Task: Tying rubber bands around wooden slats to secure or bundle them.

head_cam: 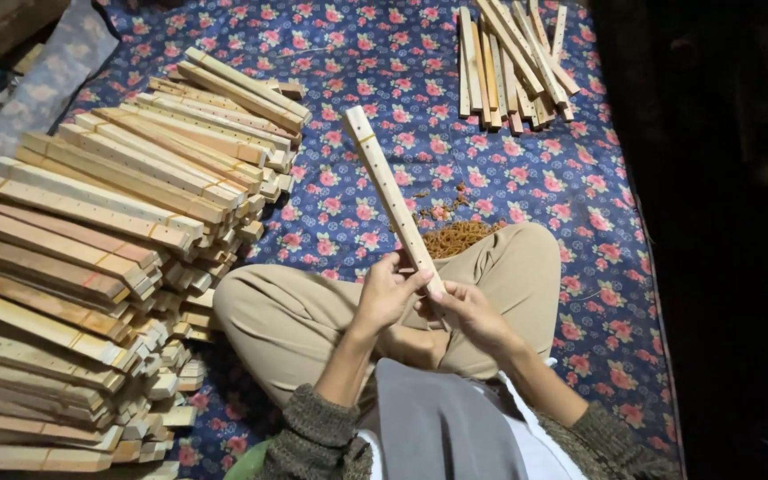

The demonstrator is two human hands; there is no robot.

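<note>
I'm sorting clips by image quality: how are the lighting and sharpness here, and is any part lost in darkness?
Head view: light falls on the middle, so the drilled wooden strip, left hand, right hand and floral cloth read clearly; the right edge sinks into near black; the big stack of strips dims toward the lower left; slight softness, no glare.

Large stack of wooden slats (91,267): cut off at left and bottom edges. Slat (393,200): lower end hidden behind hands.
</note>
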